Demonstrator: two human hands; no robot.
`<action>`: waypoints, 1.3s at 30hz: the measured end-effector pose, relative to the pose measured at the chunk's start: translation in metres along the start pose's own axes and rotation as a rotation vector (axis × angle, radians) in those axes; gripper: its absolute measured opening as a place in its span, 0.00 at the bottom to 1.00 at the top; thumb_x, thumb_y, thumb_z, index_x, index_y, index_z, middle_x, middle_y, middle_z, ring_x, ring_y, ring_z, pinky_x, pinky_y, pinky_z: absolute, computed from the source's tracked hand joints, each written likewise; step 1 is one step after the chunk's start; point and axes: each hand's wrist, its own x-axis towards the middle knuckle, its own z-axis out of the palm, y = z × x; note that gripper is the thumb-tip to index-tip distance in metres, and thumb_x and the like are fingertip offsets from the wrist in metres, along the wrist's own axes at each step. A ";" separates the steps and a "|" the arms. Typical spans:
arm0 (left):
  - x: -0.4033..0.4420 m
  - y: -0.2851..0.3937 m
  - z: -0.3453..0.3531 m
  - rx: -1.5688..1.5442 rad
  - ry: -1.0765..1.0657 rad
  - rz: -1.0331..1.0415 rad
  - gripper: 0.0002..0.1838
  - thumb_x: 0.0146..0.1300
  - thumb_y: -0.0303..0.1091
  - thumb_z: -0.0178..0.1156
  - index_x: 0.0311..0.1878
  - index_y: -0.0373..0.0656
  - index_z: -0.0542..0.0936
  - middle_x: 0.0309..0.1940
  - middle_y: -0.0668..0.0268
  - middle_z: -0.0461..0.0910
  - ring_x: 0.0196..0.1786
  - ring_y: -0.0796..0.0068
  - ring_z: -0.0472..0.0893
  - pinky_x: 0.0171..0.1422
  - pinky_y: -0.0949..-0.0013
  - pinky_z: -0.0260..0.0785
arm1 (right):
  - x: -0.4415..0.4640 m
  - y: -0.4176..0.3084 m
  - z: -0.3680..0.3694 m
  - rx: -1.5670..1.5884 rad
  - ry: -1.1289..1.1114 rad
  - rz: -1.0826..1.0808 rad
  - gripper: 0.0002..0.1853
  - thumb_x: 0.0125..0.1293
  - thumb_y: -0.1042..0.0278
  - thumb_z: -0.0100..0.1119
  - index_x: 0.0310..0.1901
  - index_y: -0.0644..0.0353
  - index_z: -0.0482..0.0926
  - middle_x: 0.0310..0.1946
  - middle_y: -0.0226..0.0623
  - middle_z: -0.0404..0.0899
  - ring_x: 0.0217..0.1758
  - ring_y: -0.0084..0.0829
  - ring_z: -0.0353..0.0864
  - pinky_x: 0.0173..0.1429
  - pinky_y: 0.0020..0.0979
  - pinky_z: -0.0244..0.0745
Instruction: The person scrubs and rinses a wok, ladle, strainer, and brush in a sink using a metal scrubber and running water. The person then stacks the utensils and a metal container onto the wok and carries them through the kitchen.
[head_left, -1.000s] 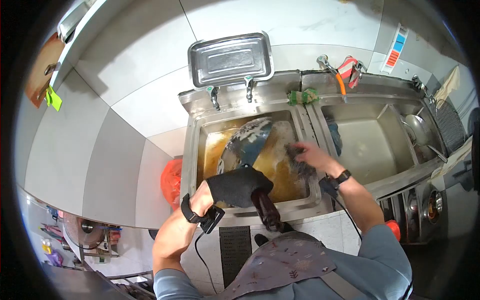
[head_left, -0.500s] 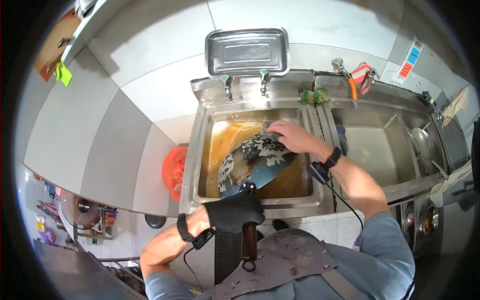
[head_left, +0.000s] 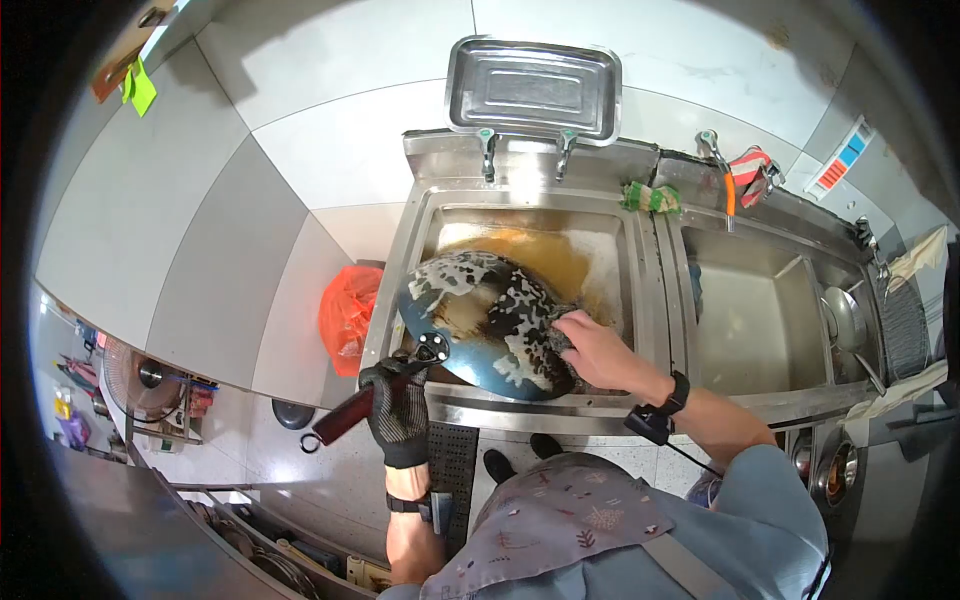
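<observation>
A wok (head_left: 470,310) is tilted in the left sink, its outer side up, with blue-grey metal and patches of black and pale residue. My left hand (head_left: 398,405), in a black glove, is closed round the wok's dark red-brown handle (head_left: 345,418), which ends in a ring. The bare right hand (head_left: 600,350) presses a grey steel wool scrubber (head_left: 562,328) against the wok's right edge; its fingers are bent over the scrubber and partly hide it. Brownish water (head_left: 530,250) lies in the sink behind the wok.
Two taps (head_left: 565,150) and a metal tray (head_left: 535,90) stand behind the left sink (head_left: 645,290). A green-and-white sponge (head_left: 650,198) lies on the divider. The right sink (head_left: 750,320) has a ladle (head_left: 845,318) at its right. An orange-red bag (head_left: 345,318) sits at the left.
The wok has turned and shifted left, its handle now pointing down-left. My left hand has moved left with the handle; the right hand has come down along the wok's right edge. The view has shifted too.
</observation>
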 end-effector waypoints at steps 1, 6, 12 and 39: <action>0.005 -0.004 0.001 -0.602 0.073 -0.018 0.14 0.74 0.38 0.59 0.55 0.39 0.77 0.49 0.56 0.82 0.55 0.59 0.81 0.60 0.53 0.76 | 0.003 -0.002 0.000 0.002 0.012 -0.016 0.25 0.65 0.74 0.61 0.64 0.69 0.71 0.63 0.53 0.71 0.60 0.59 0.78 0.63 0.50 0.76; 0.041 -0.015 0.010 -0.407 0.220 -0.182 0.15 0.73 0.33 0.61 0.58 0.38 0.77 0.52 0.58 0.83 0.58 0.61 0.80 0.66 0.56 0.75 | 0.009 -0.005 0.013 0.066 0.075 -0.028 0.24 0.65 0.73 0.60 0.63 0.69 0.72 0.63 0.53 0.72 0.60 0.57 0.78 0.64 0.49 0.76; 0.086 -0.045 0.006 0.008 0.178 -0.009 0.12 0.74 0.38 0.61 0.53 0.41 0.80 0.46 0.61 0.84 0.51 0.66 0.82 0.60 0.62 0.75 | 0.043 0.042 0.008 0.159 0.018 -0.132 0.25 0.62 0.73 0.58 0.61 0.69 0.75 0.60 0.54 0.75 0.60 0.53 0.79 0.66 0.47 0.74; 0.136 -0.135 -0.067 -0.637 0.155 -0.541 0.07 0.72 0.33 0.64 0.47 0.42 0.84 0.37 0.69 0.85 0.41 0.72 0.83 0.52 0.71 0.76 | 0.147 -0.035 0.061 -0.042 0.460 -0.315 0.23 0.57 0.78 0.63 0.56 0.61 0.76 0.61 0.51 0.71 0.65 0.56 0.72 0.71 0.48 0.69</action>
